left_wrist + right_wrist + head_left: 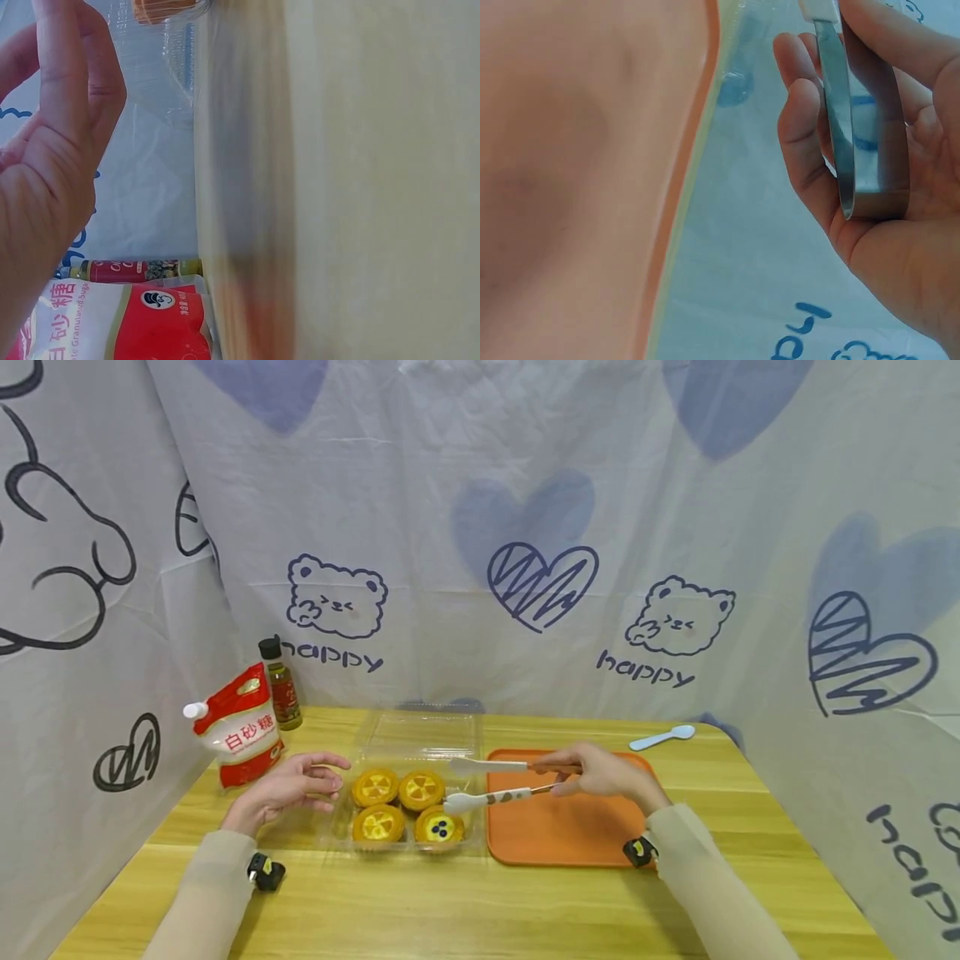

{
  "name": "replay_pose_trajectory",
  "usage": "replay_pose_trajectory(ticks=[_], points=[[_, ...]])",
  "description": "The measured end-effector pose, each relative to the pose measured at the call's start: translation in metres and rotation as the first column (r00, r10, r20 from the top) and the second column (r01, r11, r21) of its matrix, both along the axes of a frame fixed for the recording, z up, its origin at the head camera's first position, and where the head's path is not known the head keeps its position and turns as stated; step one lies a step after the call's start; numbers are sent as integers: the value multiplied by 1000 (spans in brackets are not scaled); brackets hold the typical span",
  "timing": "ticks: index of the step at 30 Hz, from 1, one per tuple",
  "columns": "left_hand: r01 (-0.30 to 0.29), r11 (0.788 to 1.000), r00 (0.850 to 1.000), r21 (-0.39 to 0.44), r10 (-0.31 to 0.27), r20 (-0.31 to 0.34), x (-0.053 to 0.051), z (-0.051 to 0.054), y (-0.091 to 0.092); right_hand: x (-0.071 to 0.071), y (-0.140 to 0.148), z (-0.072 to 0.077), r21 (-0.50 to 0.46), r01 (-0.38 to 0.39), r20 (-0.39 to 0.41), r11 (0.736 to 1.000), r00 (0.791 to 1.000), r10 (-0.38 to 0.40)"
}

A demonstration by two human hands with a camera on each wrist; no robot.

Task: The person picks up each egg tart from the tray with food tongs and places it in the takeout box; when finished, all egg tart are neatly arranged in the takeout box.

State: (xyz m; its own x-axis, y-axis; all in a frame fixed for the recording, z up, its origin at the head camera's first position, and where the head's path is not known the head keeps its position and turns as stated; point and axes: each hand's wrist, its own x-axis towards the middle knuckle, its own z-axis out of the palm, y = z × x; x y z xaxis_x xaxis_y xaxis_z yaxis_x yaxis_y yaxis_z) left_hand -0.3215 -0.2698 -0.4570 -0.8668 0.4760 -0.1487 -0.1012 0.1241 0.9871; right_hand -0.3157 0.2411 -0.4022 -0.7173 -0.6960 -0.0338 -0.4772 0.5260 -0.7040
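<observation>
My right hand grips a pair of metal tongs with white tips, held over the left part of an orange tray. The tong arms are spread, and their tips reach over the right side of a clear plastic container, whose lid is folded back. Several egg tarts sit inside it; the front right tart is topped with dark berries. The near tip is close to that tart; contact I cannot tell. Beside the container's left side, my left hand holds nothing, its fingers loosely bent.
At the back left stand a red and white bag of white granulated sugar with a spout and a dark-capped bottle. A pale blue spoon lies at the back right. Printed curtains enclose the wooden table.
</observation>
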Motion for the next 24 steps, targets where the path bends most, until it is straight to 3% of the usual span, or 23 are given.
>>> replay_pose_trajectory(ticks=[15,24], points=[[14,1000,1000,-7,-14,-14,-3,0,1,21,31,-23,-118,172,-9,978,985,-174],[41,999,999,-11,-41,-35,-3,0,0,32,42,-35,-194,314,-31,929,945,-326]])
